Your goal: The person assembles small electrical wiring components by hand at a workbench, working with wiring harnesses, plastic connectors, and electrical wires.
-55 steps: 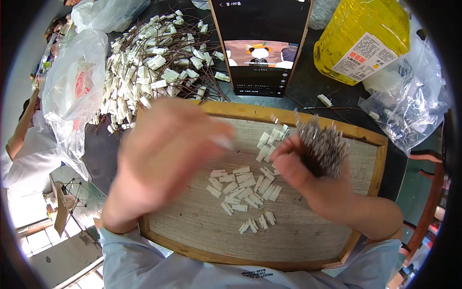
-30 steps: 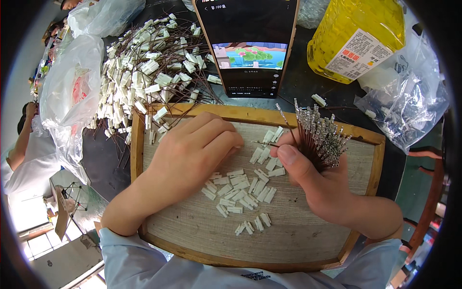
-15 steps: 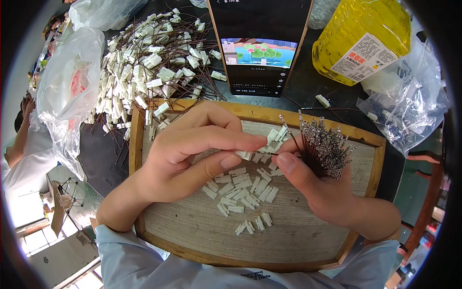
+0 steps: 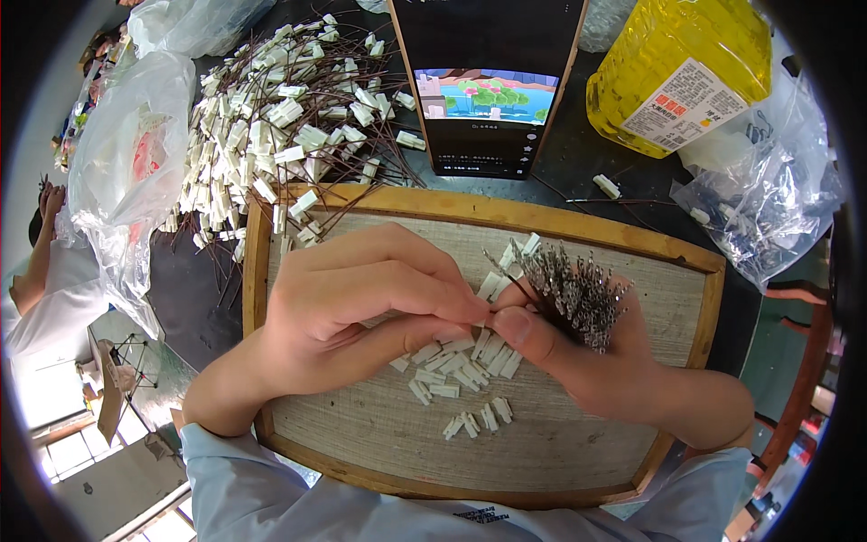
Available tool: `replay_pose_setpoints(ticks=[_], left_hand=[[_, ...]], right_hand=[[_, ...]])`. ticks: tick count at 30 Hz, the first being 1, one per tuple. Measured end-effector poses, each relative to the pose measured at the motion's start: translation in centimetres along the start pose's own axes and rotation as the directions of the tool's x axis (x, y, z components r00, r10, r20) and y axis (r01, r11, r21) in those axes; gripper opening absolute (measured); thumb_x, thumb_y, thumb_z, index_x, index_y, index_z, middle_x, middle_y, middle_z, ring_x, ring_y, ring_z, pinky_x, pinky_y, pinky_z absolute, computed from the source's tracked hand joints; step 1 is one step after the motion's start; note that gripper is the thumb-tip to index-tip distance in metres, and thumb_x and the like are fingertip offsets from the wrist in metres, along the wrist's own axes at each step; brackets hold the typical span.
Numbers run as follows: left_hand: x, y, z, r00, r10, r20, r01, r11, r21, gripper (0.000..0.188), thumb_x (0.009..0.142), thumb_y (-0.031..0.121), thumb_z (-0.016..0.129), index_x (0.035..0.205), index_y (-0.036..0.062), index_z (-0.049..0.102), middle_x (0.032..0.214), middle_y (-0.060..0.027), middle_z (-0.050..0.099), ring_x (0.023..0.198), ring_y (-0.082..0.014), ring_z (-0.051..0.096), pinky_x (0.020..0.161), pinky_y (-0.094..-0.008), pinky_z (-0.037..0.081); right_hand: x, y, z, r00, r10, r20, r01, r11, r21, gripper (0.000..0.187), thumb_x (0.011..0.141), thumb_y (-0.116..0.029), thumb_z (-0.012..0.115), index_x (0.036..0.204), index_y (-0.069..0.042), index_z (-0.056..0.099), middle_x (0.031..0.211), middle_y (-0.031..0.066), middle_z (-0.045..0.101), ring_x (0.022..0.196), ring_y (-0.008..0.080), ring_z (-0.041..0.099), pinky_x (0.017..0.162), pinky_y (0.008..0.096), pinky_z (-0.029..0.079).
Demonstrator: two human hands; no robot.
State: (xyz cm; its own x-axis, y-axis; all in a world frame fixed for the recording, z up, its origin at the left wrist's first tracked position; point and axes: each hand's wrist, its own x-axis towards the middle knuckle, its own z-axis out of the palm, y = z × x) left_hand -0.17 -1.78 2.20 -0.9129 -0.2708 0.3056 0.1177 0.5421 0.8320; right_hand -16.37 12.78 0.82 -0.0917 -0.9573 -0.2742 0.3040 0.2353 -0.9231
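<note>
Above a wood-framed board point(image 4: 379, 462), my two hands meet at the fingertips. My left hand point(image 4: 361, 307) is closed in a pinch. Half a second ago a small white connector housing showed in that pinch; now the fingers hide it. A bundle of thin dark wires with metal crimp terminals point(image 4: 578, 303) is gripped in my right hand point(image 4: 596, 366), the terminal ends fanned upward. My right thumb and forefinger press together by the left fingertips, where one wire showed before. Loose white connector housings point(image 4: 456, 372) lie scattered on the board beneath the hands.
A big heap of wired white connectors point(image 4: 262, 135) spreads at the far left, partly over the frame. Behind the board stand a phone point(image 4: 483, 135) showing a cartoon and a bottle of yellow liquid point(image 4: 682, 72). Clear plastic bags point(image 4: 131, 181) lie at the sides. Another person point(image 4: 59, 271) is at far left.
My right hand has shifted left and slightly down with the wire bundle, so the fingertips of both hands have come together. The gap with the single wire has closed.
</note>
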Motion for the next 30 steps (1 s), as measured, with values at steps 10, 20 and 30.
replay_pose_setpoints(ticks=[10,20,30], left_hand=[[-0.1,0.4,-2.2,0.960,0.004,-0.280,0.233,0.543,0.807,0.026,0.071,0.008,0.069,0.097,0.0071,0.065,0.107,-0.0095,0.058,0.092,-0.0263,0.059,0.075,-0.0351,0.048],[0.0,-1.5,1.3,0.989,-0.015,0.150,-0.083,0.773,0.629,0.029,0.066,0.015,0.073,0.093,0.0077,0.065,0.093,-0.0075,0.061,0.089,-0.0269,0.060,0.074,-0.0359,0.049],[-0.2,-1.8,0.7,0.998,-0.056,0.013,0.044,0.895,0.443,0.022,0.073,-0.001,0.065,0.095,0.0025,0.062,0.090,-0.0107,0.062,0.088,-0.0235,0.062,0.071,-0.0306,0.050]], right_hand=[[0.4,-0.2,-0.6,0.985,-0.012,-0.175,0.041,0.986,0.159,0.019,0.095,-0.022,0.050,0.086,-0.005,0.054,0.068,-0.0069,0.044,0.062,0.0007,0.036,0.054,0.0195,0.030],[0.3,-0.4,-0.8,0.994,0.000,-0.112,0.009,0.997,0.080,0.016,0.094,-0.019,0.053,0.085,-0.005,0.054,0.068,-0.0069,0.045,0.062,0.0009,0.037,0.054,0.0191,0.031],[0.1,-0.1,-0.4,0.988,-0.061,-0.139,0.052,0.996,-0.068,0.009,0.087,-0.011,0.062,0.088,-0.002,0.061,0.071,-0.0040,0.056,0.065,0.0015,0.048,0.055,0.0190,0.039]])
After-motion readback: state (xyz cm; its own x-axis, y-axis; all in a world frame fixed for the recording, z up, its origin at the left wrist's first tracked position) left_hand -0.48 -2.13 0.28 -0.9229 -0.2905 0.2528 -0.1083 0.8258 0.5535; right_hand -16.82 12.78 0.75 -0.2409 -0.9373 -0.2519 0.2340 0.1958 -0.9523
